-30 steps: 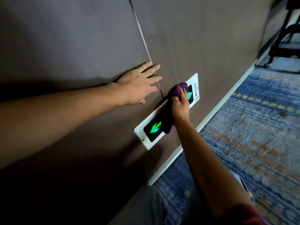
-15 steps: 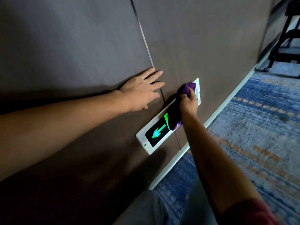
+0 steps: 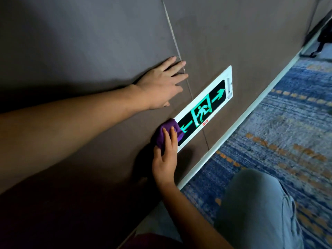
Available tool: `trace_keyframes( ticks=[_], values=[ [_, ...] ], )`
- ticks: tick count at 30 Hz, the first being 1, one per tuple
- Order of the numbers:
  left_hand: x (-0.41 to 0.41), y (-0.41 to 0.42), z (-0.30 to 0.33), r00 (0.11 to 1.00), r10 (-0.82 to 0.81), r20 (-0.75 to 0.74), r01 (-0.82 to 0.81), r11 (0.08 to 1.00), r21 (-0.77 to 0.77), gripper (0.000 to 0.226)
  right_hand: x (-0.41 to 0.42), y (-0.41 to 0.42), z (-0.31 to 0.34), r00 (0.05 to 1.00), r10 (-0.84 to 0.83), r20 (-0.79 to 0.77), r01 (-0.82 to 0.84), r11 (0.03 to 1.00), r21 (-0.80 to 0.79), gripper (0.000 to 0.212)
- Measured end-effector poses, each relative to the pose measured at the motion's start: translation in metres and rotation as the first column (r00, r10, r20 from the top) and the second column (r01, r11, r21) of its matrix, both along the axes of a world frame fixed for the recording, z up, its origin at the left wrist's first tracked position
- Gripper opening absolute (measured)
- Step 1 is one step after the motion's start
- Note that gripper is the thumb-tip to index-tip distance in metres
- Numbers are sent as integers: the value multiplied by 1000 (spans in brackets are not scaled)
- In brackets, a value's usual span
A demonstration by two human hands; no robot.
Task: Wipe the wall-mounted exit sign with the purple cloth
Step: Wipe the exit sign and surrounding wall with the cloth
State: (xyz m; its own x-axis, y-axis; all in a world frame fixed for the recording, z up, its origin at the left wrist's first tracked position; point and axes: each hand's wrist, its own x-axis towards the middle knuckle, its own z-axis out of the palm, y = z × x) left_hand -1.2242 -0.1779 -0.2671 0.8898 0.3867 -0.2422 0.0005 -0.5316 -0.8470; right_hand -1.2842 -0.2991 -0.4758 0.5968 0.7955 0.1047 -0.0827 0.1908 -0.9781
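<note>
Exit sign [image 3: 206, 108] hangs low on the dark brown wall [image 3: 89, 51], just above the pale baseboard [image 3: 233, 130], and in the head view it runs on a slant from lower left to upper right. Its white frame surrounds a black panel with a lit green running-figure symbol in the middle, a green arrow toward its far end and another green arrow toward its near end. A small red mark sits on the frame's lower edge below the figure.

Purple cloth [image 3: 165, 134] is bunched against the near end of the sign, covering that end of the frame and lying partly on the wall beside it. The right hand [image 3: 166, 159] lies flat on top of the cloth, fingers extended and close together, pressing it against the surface rather than pinching it; the fingertips reach the edge of the black panel near the near arrow.

The left hand [image 3: 161, 85] is planted on the wall above the sign, palm down with fingers spread, empty. Its fingertips cross a thin vertical panel seam [image 3: 172, 33] that continues down behind the sign. The left hand is apart from the sign and from the cloth.

On the floor lies a blue carpet [image 3: 278, 141] with orange dashes. A knee in grey trousers [image 3: 255, 209] fills the lower right, close to the baseboard. A dark frame [image 3: 323, 38] stands at the upper right corner.
</note>
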Motion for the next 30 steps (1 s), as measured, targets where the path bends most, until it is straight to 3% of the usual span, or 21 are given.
trace_keyframes(
  ticks=[13, 19, 30],
  values=[
    [-14, -8, -4, 996, 7, -94, -2, 999, 53, 78, -10, -12, -26, 968, 66, 243, -59, 998, -39, 71],
    [-13, -10, 2, 989, 31, -141, -26, 999, 38, 78, -2, -5, -5, 908, 29, 417, -51, 998, 42, 68],
    [-15, -14, 0, 987, 87, -138, -96, 994, -58, 72, -22, -10, -49, 963, 35, 269, -16, 997, -71, 63]
  ],
)
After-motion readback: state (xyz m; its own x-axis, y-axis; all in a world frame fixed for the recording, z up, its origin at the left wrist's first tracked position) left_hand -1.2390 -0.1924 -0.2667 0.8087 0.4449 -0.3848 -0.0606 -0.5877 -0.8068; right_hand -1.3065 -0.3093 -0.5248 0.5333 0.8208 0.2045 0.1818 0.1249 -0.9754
